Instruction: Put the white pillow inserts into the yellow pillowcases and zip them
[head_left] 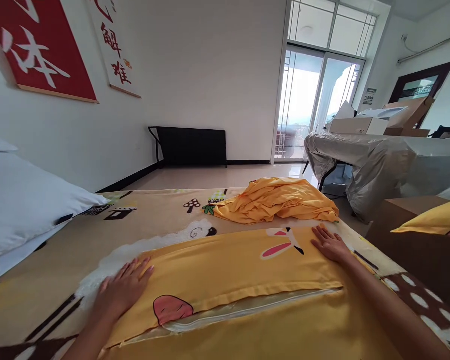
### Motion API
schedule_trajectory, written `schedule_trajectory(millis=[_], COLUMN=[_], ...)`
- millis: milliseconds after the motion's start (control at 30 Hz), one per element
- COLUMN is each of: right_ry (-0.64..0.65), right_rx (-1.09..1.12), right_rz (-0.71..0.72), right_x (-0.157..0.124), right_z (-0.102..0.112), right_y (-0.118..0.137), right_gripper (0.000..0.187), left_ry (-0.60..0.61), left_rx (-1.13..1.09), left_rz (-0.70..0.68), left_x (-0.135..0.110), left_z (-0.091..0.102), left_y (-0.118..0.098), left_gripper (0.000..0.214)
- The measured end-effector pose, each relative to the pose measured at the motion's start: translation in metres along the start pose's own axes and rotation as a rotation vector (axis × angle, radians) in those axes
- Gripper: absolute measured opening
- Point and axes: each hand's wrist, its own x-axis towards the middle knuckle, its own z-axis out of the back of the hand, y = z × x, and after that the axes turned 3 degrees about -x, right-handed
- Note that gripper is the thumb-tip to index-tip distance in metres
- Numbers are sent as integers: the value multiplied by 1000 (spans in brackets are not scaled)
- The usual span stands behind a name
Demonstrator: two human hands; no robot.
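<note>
A yellow pillowcase (pixel 228 270) with a rabbit print lies flat on the bed in front of me, its zipper edge toward me. My left hand (pixel 122 287) rests flat on its left end, fingers spread, partly on the bedsheet. My right hand (pixel 328 244) lies flat on its far right corner, fingers stretched out. Neither hand holds anything.
A crumpled orange cloth (pixel 277 200) lies farther up the patterned bedsheet (pixel 60 265). White pillows (pixel 18 205) sit at the left. A covered table (pixel 375 160) with cardboard boxes (pixel 382 120) stands at the right, and a yellow pillow (pixel 438 217) on a box nearer me.
</note>
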Motion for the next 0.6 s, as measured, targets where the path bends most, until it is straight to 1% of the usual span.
schedule_trajectory(millis=[67, 100, 167, 200, 233, 267, 333, 400, 433, 500, 533, 567, 600], right_ry=[-39, -60, -104, -139, -181, -213, -229, -125, -89, -47, -34, -26, -22], right_rx=[-40, -52, -70, -80, -82, -69, 28, 204, 228, 252, 264, 282, 300], right_rz=[-54, -78, -117, -120, -104, -68, 73, 259, 335, 424, 461, 492, 514], right_x=[-1, -2, -5, -9, -13, -20, -36, -55, -65, -82, -89, -94, -97], right_z=[-1, -1, 2, 4, 8, 12, 22, 29, 31, 32, 31, 30, 29], right_y=[-1, 0, 7, 14, 23, 37, 76, 128, 154, 200, 216, 226, 229], right_gripper=[63, 63, 62, 61, 60, 59, 57, 58, 57, 57, 58, 58, 58], left_ry=[-40, -88, -172, -181, -159, -110, 28, 158, 211, 243, 248, 245, 244], left_rx=[50, 84, 154, 181, 198, 204, 165, 43, -47, -102, -120, -125, -134], left_rz=[41, 19, -120, -205, -281, -344, -433, -522, -515, -524, -520, -520, -516], left_x=[-7, -12, -21, -26, -32, -38, -51, -63, -68, -78, -81, -84, -86], left_z=[9, 15, 26, 31, 36, 41, 46, 45, 42, 33, 28, 24, 20], left_y=[-4, -8, -19, -28, -39, -53, -92, -140, -163, -199, -210, -215, -215], left_gripper=[62, 63, 62, 61, 59, 57, 53, 53, 54, 55, 56, 56, 56])
